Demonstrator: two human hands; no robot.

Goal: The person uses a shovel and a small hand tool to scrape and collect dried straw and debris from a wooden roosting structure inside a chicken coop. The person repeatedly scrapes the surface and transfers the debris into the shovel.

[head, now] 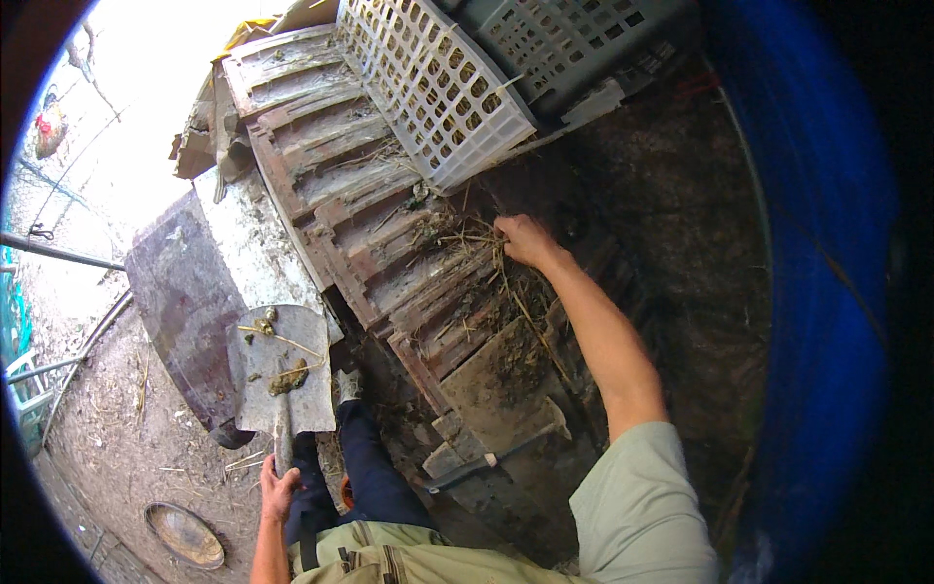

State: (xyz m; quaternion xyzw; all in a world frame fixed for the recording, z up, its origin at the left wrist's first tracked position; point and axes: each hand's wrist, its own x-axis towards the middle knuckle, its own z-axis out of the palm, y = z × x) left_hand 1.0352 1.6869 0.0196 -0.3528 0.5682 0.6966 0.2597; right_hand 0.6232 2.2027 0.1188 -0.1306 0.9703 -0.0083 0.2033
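Note:
My left hand (277,485) grips the short handle of a metal shovel (310,398) low in front of my legs. On its pale, flat blade lie brown clumps of droppings (290,378) and bits of straw. My right hand (529,241) reaches over a row of ridged, reddish tiles (379,248), its fingers closed on some dry straw (471,239). More straw and dirt are strewn along the tiles below that hand. Just beyond it stands a white perforated plastic crate (445,95) with straw inside, resting on the tiles.
A grey plastic crate (569,44) stands behind the white one. A dark board (182,292) leans left of the tiles, near torn cardboard (211,124). A round shallow pan (184,535) lies on the dirt floor. A chicken (49,128) is at far left; blue sheeting (817,292) hangs right.

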